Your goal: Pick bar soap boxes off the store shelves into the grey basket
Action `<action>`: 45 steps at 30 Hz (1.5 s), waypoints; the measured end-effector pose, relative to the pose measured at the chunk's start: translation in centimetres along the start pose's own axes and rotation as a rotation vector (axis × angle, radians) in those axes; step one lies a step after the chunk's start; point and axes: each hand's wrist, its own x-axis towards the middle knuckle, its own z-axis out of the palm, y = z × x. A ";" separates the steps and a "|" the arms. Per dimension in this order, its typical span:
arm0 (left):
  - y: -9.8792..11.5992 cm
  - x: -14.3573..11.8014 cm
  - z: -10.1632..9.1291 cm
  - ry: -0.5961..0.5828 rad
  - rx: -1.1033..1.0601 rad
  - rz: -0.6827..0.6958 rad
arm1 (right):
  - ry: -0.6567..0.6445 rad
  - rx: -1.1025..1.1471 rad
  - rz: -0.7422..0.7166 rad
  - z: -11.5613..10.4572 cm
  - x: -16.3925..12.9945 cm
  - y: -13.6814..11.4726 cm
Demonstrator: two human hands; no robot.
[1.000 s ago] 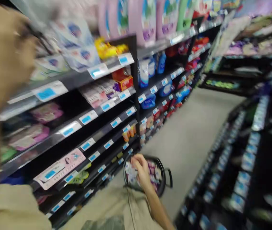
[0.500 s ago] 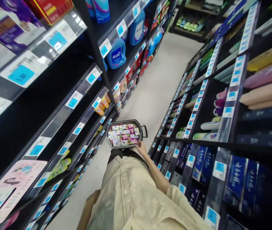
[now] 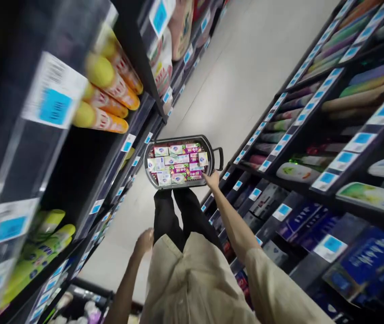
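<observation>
A dark shopping basket (image 3: pixel 151 182) sits in front of my legs, packed with small soap boxes (image 3: pixel 178 168) in white, green, purple and pink. My right hand (image 3: pixel 212 180) grips the basket's near right rim, beside its black side handle (image 3: pixel 219 158). Some of its fingers are hidden inside the rim. My left hand (image 3: pixel 144 240) hangs by my left thigh, apart from the basket, with its fingers blurred and partly turned away.
Shelves on the left hold orange bottles with yellow caps (image 3: pixel 104 94) and green-yellow packs (image 3: pixel 43 252). On the right, shelves carry slippers (image 3: pixel 298 172), folded textiles (image 3: pixel 363 94) and blue boxes (image 3: pixel 363 261). Pale floor (image 3: pixel 239 67) runs between them.
My view has tilted further down, bringing my legs and more of my left hand into sight. Shelves have shifted past in the picture. My right hand stays on the basket.
</observation>
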 end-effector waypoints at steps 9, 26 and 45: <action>5.8 23.3 -2.3 0.208 0.086 0.198 | 0.098 -0.133 -0.022 8.6 9.6 2.8; 12.3 34.5 1.5 0.108 0.451 0.490 | -0.011 -0.173 -0.324 11.8 7.3 6.1; 0.1 33.5 -3.7 0.354 -0.326 0.202 | -0.346 -0.291 -0.717 15.2 3.7 0.9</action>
